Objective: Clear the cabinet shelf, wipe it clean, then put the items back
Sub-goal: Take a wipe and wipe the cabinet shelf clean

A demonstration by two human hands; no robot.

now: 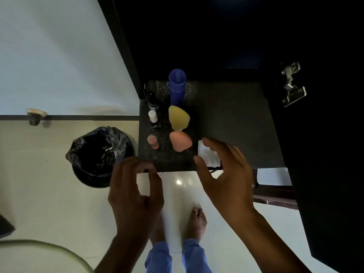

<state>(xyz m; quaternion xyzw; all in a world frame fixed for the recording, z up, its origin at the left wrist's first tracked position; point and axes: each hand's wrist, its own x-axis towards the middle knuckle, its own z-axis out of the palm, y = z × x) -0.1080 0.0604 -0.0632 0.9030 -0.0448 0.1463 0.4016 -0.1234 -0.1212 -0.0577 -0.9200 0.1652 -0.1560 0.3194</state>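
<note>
1. The word "NIVEA" stands in raised letters on the round cap of the tall blue bottle [177,86], which is upright at the back of the dark speckled shelf [232,123].
2. The small bottles and jars beside it carry no lettering that can be made out.

Shelf [232,115]: dark speckled stone look, matt. Blue bottle [176,86]: smooth plastic, satin. Yellow sponge [178,117] and pink sponge [180,141]: soft, matt foam. White cloth [209,157] at the shelf's front edge: thin, matt. Hinge [292,84]: bright metal. Bin liner [98,150]: crinkled glossy plastic. Floor [49,194]: glossy tile.
</note>
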